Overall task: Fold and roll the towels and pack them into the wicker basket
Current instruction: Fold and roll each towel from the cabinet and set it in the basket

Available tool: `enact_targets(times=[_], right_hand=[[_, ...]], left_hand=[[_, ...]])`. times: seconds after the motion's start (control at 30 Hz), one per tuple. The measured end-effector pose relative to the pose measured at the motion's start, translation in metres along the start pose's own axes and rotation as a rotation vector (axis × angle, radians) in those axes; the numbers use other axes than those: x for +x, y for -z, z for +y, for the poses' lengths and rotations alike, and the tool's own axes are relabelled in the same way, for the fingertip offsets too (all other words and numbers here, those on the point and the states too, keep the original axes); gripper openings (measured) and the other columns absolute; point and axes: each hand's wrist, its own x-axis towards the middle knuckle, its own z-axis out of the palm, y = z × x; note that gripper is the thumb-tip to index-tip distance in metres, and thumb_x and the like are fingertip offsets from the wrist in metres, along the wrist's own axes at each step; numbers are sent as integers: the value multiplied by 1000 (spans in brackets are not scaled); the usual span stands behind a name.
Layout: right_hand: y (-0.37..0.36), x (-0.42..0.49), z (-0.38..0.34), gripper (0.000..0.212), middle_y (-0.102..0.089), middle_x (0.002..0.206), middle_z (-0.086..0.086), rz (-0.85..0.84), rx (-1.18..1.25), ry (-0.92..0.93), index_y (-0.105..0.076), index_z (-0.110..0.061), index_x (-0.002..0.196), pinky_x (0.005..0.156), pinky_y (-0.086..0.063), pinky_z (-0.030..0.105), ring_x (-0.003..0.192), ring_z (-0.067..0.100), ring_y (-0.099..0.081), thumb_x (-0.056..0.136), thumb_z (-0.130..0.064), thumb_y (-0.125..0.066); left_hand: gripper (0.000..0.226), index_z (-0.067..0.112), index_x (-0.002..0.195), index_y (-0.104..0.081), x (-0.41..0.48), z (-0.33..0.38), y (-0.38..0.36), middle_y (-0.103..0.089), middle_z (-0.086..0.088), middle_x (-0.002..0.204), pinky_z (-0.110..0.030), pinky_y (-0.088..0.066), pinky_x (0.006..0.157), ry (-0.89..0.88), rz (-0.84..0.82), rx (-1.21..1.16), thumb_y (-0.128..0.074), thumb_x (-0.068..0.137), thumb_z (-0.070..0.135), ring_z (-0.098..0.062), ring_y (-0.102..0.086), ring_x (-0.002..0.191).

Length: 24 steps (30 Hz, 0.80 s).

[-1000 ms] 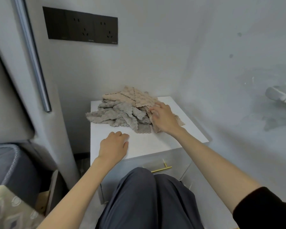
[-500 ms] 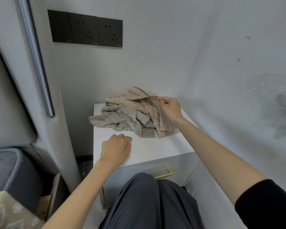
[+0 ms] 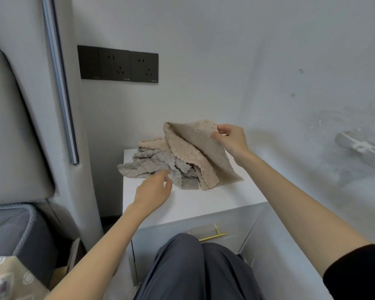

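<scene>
A heap of small fluffy towels lies on a white bedside cabinet (image 3: 204,204). My right hand (image 3: 230,137) pinches a corner of a beige towel (image 3: 195,152) and holds it up, its lower edge still draped on the cabinet top. Grey towels (image 3: 156,165) lie crumpled to its left, with another beige towel (image 3: 152,144) behind them. My left hand (image 3: 154,189) hovers with loose fingers just in front of the grey towels, holding nothing. No wicker basket is in view.
The cabinet stands in a corner, walls behind and to the right. Black wall sockets (image 3: 118,63) hang above it. A padded headboard (image 3: 15,135) and a bed edge (image 3: 9,230) are at left. A gold drawer handle (image 3: 212,236) shows above my knees.
My right hand has lifted the beige towel up off the heap by its corner. My left hand has risen from the cabinet top and moved toward the grey towels.
</scene>
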Motion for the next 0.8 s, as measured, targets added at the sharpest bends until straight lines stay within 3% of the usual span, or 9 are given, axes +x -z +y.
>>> enact_targets(times=[0.13,0.23,0.3,0.37,0.43,0.5,0.57,0.67,0.8], right_hand=[[26,-7,-23,8,-64,81,-1,-41,58,39,-70,-10,88,69,-44,18,76,11,-56,87,-14,-63],[44,-14,-37,10,-53,83,7,-70,129,14,-58,-3,88,68,-38,32,76,18,-48,89,-11,-53],[54,-20,-45,5,-49,86,7,-69,176,-10,-51,-9,90,69,-35,36,77,20,-46,91,-12,-46],[66,-27,-52,7,-50,90,7,-59,215,-24,-50,-13,89,70,-36,35,80,20,-47,92,-14,-44],[74,-32,-59,10,-54,85,4,-49,243,-19,-52,-17,85,68,-40,32,77,18,-52,91,-17,-45],[82,-36,-62,9,-55,83,1,-38,234,-11,-52,-18,83,68,-43,31,75,16,-54,89,-17,-47],[88,-40,-61,8,-55,86,2,-24,197,-14,-52,-18,83,71,-44,31,77,16,-54,89,-17,-47],[93,-44,-55,12,-53,80,-3,45,190,-33,-51,-19,80,64,-43,27,72,13,-52,90,-16,-45],[95,-48,-38,16,-40,66,-1,148,154,-50,-44,-12,72,57,-32,29,61,15,-39,88,-11,-44]], left_hand=[[58,17,149,-24,14,33,17,-44,-4,142,-35,-41,97,-78,110,-256,-49,98,27,-11,-53,113],[75,17,152,-11,21,55,27,-26,-5,153,-27,-29,102,-148,219,-352,-57,94,28,10,-43,113],[90,19,152,-4,24,65,32,-15,-7,157,-35,-20,114,-145,257,-340,-65,88,32,-14,-23,141],[102,27,152,0,25,72,33,-2,-5,160,-45,-10,118,-124,241,-262,-72,80,38,-24,-1,146],[98,32,150,-15,25,75,33,2,-4,160,-48,-6,117,-99,200,-156,-75,74,45,-27,3,146],[69,29,134,-47,24,78,30,-9,-4,158,-44,-7,116,-119,166,-105,-77,73,44,-28,-4,144],[35,23,105,-65,21,80,27,-38,1,145,-32,-18,108,-174,128,-160,-77,75,35,-21,-29,135],[16,14,84,-63,11,74,29,-64,4,92,-18,-40,76,-178,35,-332,-75,78,22,-8,-55,83],[20,11,95,-59,1,55,48,-64,-3,75,-17,-46,56,-111,-127,-427,-70,85,24,-8,-58,63]])
